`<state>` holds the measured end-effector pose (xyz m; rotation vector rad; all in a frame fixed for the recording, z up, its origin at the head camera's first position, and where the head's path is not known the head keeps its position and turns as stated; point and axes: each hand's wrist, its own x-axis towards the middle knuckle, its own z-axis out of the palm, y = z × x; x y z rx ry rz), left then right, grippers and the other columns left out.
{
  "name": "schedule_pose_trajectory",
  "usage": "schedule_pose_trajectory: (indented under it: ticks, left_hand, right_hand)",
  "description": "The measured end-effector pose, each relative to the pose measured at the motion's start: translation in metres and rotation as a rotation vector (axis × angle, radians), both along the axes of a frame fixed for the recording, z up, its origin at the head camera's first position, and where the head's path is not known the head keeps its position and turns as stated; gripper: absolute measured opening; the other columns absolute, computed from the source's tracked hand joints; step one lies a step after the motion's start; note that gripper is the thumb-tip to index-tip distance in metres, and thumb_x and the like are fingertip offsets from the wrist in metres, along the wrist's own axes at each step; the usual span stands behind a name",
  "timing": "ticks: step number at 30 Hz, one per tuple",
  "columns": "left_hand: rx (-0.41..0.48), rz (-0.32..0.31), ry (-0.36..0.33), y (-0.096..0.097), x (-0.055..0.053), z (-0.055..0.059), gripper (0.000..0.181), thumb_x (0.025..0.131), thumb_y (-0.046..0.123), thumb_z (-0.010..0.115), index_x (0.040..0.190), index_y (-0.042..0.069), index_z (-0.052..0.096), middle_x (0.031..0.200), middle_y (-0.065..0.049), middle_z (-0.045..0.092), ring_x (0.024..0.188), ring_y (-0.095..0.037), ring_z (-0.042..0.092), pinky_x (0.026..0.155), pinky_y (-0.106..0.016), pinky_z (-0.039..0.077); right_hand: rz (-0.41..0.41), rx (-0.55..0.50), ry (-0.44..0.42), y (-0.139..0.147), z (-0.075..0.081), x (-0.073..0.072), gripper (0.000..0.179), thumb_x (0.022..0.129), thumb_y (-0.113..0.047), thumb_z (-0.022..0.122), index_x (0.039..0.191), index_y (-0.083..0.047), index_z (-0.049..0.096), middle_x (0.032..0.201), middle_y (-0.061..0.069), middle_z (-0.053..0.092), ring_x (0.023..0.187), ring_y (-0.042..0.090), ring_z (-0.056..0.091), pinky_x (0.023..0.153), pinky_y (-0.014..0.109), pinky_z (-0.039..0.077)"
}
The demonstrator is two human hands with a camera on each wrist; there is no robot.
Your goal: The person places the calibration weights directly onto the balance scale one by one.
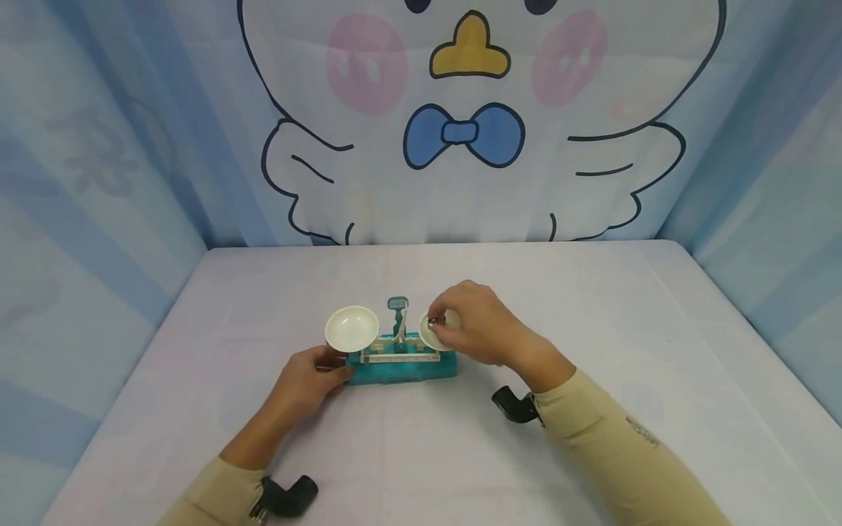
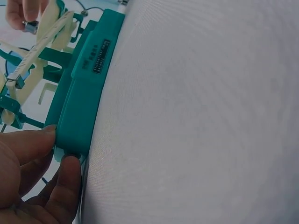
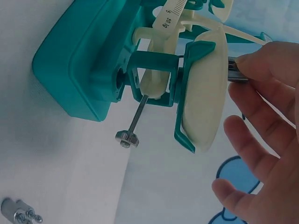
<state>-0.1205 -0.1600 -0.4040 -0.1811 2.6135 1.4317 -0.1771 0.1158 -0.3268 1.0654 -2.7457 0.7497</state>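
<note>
A teal balance scale (image 1: 401, 372) with cream pans stands on the white-covered table. My left hand (image 1: 304, 381) grips the left end of its base (image 2: 77, 112), thumb on one side and fingers on the other. With thumb and index finger, my right hand (image 1: 485, 327) pinches a small shiny metal weight (image 3: 237, 71) at the face of the right pan (image 3: 205, 93); the other fingers are spread loosely. The left pan (image 1: 351, 329) holds nothing and is tilted toward the head camera. Part of the right pan is hidden behind the right hand in the head view.
Several small metal weights (image 3: 21, 212) lie at the lower left of the right wrist view. An adjusting screw with a knurled nut (image 3: 127, 138) sticks out from the beam's right end. A printed curtain (image 1: 460, 197) hangs behind the table.
</note>
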Motion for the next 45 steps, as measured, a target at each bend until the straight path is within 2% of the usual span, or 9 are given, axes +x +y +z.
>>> schedule_pose_trajectory:
  ticks: [7, 14, 19, 26, 32, 40, 45]
  left_hand:
    - [0.009, 0.0, -0.003, 0.002, 0.001, 0.001, 0.037, 0.091, 0.01, 0.069, 0.125, -0.004, 0.064, 0.115, -0.015, 0.067, 0.094, -0.022, 0.064, 0.078, -0.034, 0.058]
    - [0.012, 0.0, -0.007, 0.003, 0.001, 0.002, 0.037, 0.091, 0.01, 0.07, 0.125, -0.003, 0.064, 0.114, -0.015, 0.067, 0.092, -0.021, 0.065, 0.077, -0.033, 0.057]
    - [0.011, -0.001, -0.005, 0.004, 0.001, 0.002, 0.037, 0.092, 0.011, 0.07, 0.125, -0.004, 0.063, 0.115, -0.015, 0.067, 0.091, -0.021, 0.065, 0.077, -0.033, 0.058]
    - [-0.006, -0.005, 0.004, 0.003, 0.001, 0.003, 0.038, 0.092, 0.013, 0.07, 0.125, -0.004, 0.063, 0.115, -0.015, 0.068, 0.092, -0.021, 0.065, 0.076, -0.035, 0.058]
    - [-0.002, 0.004, 0.001, 0.002, 0.002, 0.004, 0.038, 0.091, 0.011, 0.07, 0.125, -0.005, 0.063, 0.117, -0.016, 0.067, 0.095, -0.023, 0.065, 0.077, -0.035, 0.058]
    - [-0.021, -0.007, 0.01, 0.001, 0.002, 0.002, 0.036, 0.091, 0.012, 0.07, 0.124, -0.003, 0.064, 0.115, -0.015, 0.067, 0.101, -0.026, 0.065, 0.08, -0.037, 0.057]
    - [-0.033, -0.015, 0.018, 0.0, 0.001, 0.002, 0.036, 0.091, 0.013, 0.07, 0.123, -0.003, 0.065, 0.114, -0.014, 0.067, 0.102, -0.028, 0.065, 0.082, -0.039, 0.057]
  right_hand:
    - [0.047, 0.049, 0.039, -0.005, -0.002, -0.002, 0.012, 0.088, -0.009, 0.069, 0.097, -0.011, 0.076, 0.096, -0.002, 0.072, 0.098, 0.02, 0.059, 0.09, 0.042, 0.048]
    - [0.035, 0.089, 0.051, -0.007, -0.005, -0.003, 0.013, 0.087, -0.009, 0.068, 0.097, -0.012, 0.077, 0.094, -0.004, 0.072, 0.099, 0.021, 0.059, 0.091, 0.045, 0.047]
    - [0.021, 0.101, 0.041, -0.006, -0.003, -0.002, 0.015, 0.088, -0.01, 0.069, 0.102, -0.01, 0.076, 0.099, 0.0, 0.072, 0.101, 0.023, 0.059, 0.093, 0.045, 0.047]
    - [-0.07, 0.037, -0.071, 0.008, 0.004, 0.002, 0.022, 0.091, -0.014, 0.069, 0.111, -0.007, 0.072, 0.115, 0.006, 0.069, 0.116, 0.028, 0.056, 0.101, 0.049, 0.046]
    - [-0.101, -0.018, -0.081, 0.029, 0.004, 0.002, 0.024, 0.092, -0.014, 0.068, 0.114, -0.004, 0.069, 0.114, 0.007, 0.068, 0.111, 0.028, 0.059, 0.097, 0.049, 0.048]
    - [-0.159, 0.011, -0.173, 0.054, -0.002, 0.005, 0.028, 0.092, -0.015, 0.069, 0.118, -0.004, 0.068, 0.114, 0.007, 0.069, 0.106, 0.026, 0.06, 0.093, 0.046, 0.052]
    - [-0.204, 0.048, -0.245, 0.068, -0.015, 0.008, 0.031, 0.092, -0.019, 0.071, 0.119, -0.004, 0.068, 0.114, 0.008, 0.068, 0.108, 0.028, 0.06, 0.094, 0.048, 0.051]
